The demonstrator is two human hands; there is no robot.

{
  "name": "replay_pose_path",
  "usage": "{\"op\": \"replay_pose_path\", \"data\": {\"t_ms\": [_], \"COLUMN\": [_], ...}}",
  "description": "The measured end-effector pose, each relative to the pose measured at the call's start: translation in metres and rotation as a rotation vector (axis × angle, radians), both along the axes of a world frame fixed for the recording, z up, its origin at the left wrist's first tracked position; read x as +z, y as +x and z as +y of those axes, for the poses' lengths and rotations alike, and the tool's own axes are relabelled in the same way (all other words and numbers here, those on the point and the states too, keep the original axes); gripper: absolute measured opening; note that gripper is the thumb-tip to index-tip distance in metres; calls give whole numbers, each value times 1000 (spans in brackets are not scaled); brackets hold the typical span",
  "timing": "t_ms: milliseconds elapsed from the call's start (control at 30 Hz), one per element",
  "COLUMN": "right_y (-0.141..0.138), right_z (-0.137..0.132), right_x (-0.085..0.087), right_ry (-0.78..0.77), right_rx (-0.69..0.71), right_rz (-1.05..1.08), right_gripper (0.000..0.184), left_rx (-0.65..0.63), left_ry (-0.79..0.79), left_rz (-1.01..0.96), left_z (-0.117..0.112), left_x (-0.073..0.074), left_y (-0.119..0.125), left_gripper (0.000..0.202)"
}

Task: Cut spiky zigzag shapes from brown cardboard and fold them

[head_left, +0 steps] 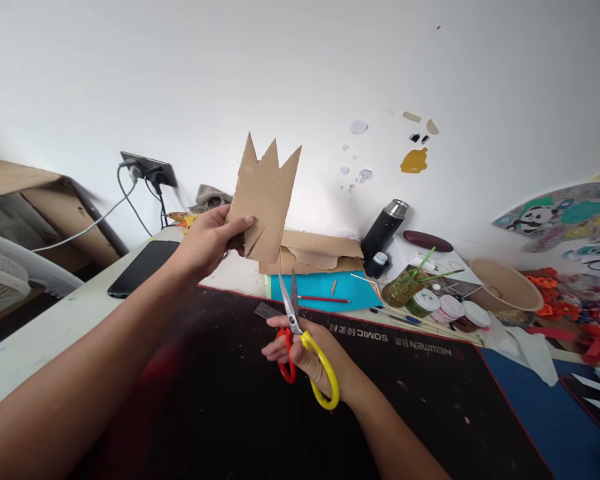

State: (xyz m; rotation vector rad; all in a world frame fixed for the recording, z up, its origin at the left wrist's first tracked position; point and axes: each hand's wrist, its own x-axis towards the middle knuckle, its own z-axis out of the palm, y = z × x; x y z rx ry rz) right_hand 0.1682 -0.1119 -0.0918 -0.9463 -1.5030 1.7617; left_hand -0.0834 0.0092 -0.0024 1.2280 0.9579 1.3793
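Note:
Pinched at its lower left side by my left hand (213, 237), a brown cardboard piece (264, 193) is held up in front of the white wall. Its top edge is cut into three pointed spikes, and a slanting slit runs in from near its bottom corner. My right hand (313, 350) grips a pair of scissors (293, 322) with one red and one yellow handle loop. The blades point up, slightly parted, just below the cardboard and apart from it.
A black desk mat (220, 400) covers the near table. Behind it lie torn cardboard (325, 252), blue paper (310, 287) and a red pencil (325, 299). A black flask (384, 227), jars (450, 309) and a bowl (505, 283) stand right. A phone (143, 268) lies left.

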Motion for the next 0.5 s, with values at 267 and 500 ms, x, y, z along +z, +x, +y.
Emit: {"op": "replay_pose_path", "data": {"t_ms": [267, 500], "right_y": [-4, -6], "right_z": [-3, -8], "right_x": [7, 8], "right_ry": [57, 144], "right_rx": [-179, -174], "right_rz": [-122, -207], "right_gripper": [69, 57], "left_rx": [-10, -92], "left_ry": [-1, -16], "left_rz": [36, 140], "left_z": [-2, -10], "left_x": [4, 7], "left_y": [-1, 4], "left_gripper": [34, 37]}}
